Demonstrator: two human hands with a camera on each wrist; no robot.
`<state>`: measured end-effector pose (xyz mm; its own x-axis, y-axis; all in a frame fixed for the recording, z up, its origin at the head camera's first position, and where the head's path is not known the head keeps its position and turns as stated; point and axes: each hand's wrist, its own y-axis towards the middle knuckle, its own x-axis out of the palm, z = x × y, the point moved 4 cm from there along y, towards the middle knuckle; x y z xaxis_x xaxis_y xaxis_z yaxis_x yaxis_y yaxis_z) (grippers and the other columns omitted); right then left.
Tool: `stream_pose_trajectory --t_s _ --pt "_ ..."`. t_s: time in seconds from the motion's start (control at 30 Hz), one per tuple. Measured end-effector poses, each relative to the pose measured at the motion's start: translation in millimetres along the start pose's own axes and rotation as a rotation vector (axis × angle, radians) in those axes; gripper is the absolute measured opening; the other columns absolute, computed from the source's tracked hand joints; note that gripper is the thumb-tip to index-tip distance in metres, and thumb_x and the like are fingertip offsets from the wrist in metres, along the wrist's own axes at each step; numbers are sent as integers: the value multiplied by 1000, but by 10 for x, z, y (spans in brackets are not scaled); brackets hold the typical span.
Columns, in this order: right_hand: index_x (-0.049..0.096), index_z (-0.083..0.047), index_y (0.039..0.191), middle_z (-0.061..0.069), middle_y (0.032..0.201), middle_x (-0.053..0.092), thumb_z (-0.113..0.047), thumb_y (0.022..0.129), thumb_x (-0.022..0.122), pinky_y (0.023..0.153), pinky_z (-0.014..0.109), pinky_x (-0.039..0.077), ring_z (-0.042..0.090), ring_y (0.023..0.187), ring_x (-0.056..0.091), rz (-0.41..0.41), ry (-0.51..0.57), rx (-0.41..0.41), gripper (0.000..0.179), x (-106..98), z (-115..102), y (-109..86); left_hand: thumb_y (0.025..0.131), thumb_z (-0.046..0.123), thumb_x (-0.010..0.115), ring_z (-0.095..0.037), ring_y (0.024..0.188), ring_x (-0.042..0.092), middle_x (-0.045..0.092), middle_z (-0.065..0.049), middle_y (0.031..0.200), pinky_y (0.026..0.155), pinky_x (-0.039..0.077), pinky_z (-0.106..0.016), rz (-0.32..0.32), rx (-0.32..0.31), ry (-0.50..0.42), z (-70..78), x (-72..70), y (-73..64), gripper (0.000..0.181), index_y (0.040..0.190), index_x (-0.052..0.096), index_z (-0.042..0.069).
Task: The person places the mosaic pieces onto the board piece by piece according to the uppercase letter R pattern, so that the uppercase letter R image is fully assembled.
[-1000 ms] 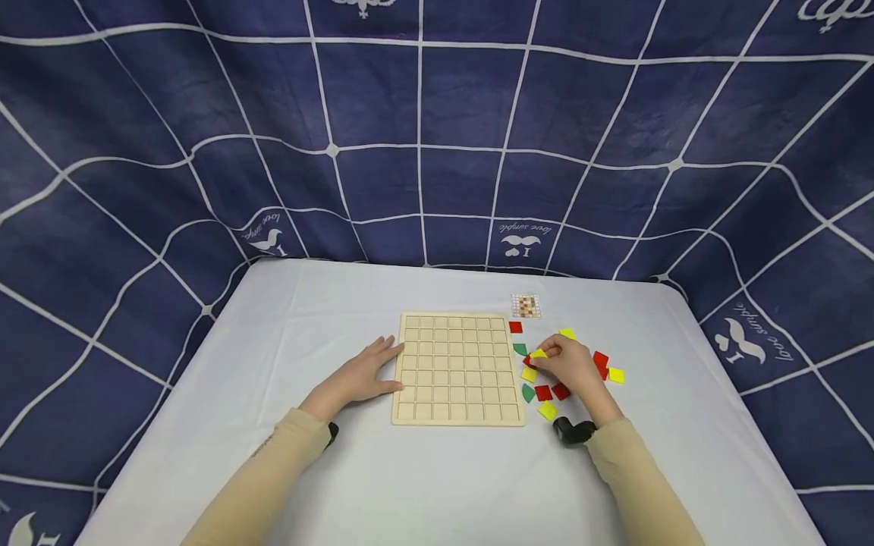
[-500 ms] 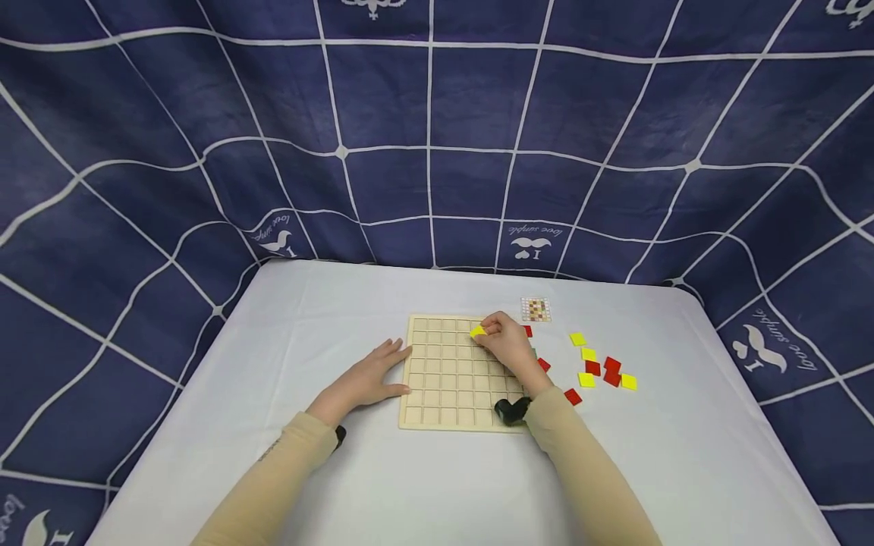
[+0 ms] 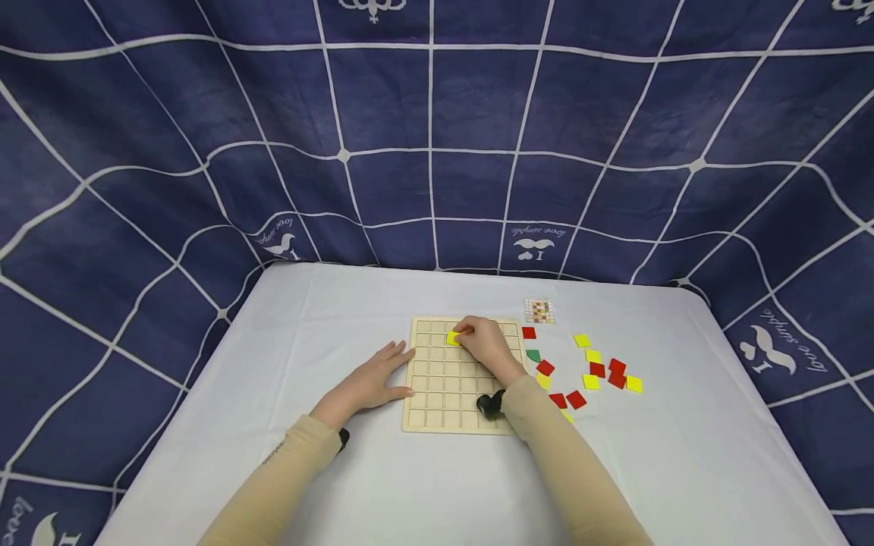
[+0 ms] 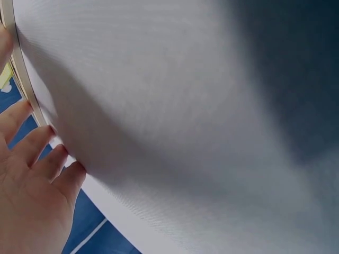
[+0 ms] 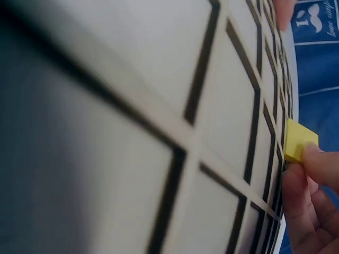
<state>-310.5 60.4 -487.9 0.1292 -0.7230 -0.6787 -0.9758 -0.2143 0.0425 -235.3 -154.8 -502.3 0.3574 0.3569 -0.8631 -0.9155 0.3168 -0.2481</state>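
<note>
A pale wooden grid board (image 3: 435, 406) lies on the white table, its recessed squares bare where they show. Over its upper middle, my right hand (image 3: 486, 343) pinches a yellow square tile (image 3: 453, 338) between thumb and fingers. In the right wrist view the same yellow tile (image 5: 301, 141) stands tilted, one edge right at the board's surface. My left hand (image 3: 366, 381) rests at the board's left edge with fingers spread, thumb and fingertips against the rim. The left wrist view shows those fingertips (image 4: 74, 172) beside the board's edge. The right forearm hides the board's lower right corner.
Right of the board lie loose tiles: red squares (image 3: 576, 400), yellow squares (image 3: 633, 384) and a green quarter-round (image 3: 533, 356). A small printed pattern card (image 3: 539, 310) lies behind them. A dark blue patterned cloth (image 3: 471, 182) hangs around the table.
My right hand has picked up the yellow tile from the loose pieces and carried it left over the board to its upper middle. The left hand stays at the board's edge.
</note>
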Motion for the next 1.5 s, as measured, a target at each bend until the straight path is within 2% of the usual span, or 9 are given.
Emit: stream_pose_trajectory --t_s 0.17,0.33,0.47,0.6,0.83,1.03,1.2,1.33,1.5 --pt "77 -7 96 8 88 67 -6 87 73 74 31 53 18 79 59 -11 -91 -37 10 33 -40 -2 86 52 70 -29 154 13 19 -4 165 121 25 -55 -9 -7 0 -6 24 5 84 155 33 23" --pt "78 -5 96 9 91 64 -4 86 74 77 32 55 21 85 60 -15 -163 -55 11 47 -76 -6 87 50 69 -32 153 14 20 -7 165 120 26 -57 -7 11 4 1 20 6 83 155 33 21" --pt "77 -4 103 9 96 65 -6 88 72 81 35 55 22 88 61 -50 -134 -42 16 28 -85 -10 87 50 70 -32 153 15 21 -7 165 119 26 -58 0 12 6 -5 7 6 82 155 34 21" --pt "73 -5 113 11 104 67 -13 91 70 85 37 55 23 94 63 -77 -40 13 23 -92 -25 -41 86 51 69 -34 153 16 21 -8 165 119 27 -59 5 18 13 -2 3 10 83 155 34 20" --pt "68 -5 122 15 118 68 -16 96 63 85 39 58 29 103 67 -42 48 100 29 -582 259 -126 87 49 70 -33 153 14 20 -9 165 120 26 -57 2 24 8 6 -13 -10 83 155 33 19" --pt "64 -2 126 19 124 65 -19 97 62 89 38 56 30 102 65 7 135 224 34 -948 620 -174 87 49 69 -33 153 14 20 -9 165 121 25 -56 5 33 -3 -5 2 -24 82 155 33 19" --pt "65 -4 127 20 125 65 -22 96 64 91 38 54 29 102 63 -11 79 301 36 -1002 874 -201 87 50 70 -32 153 14 20 -8 165 120 25 -57 6 16 0 -21 16 -27 83 155 33 20" --pt "65 -6 127 20 132 60 -21 93 66 98 44 50 31 107 58 -52 21 305 37 -956 976 -194 85 52 70 -32 153 14 20 -7 165 120 25 -57 10 0 6 -28 19 -23 85 155 33 22" --pt "66 -5 126 20 130 56 -17 92 68 97 44 49 31 103 55 -48 -5 297 37 -926 996 -158 84 52 71 -33 153 15 21 -7 165 120 25 -57 17 4 4 -19 25 -15 85 155 34 22"
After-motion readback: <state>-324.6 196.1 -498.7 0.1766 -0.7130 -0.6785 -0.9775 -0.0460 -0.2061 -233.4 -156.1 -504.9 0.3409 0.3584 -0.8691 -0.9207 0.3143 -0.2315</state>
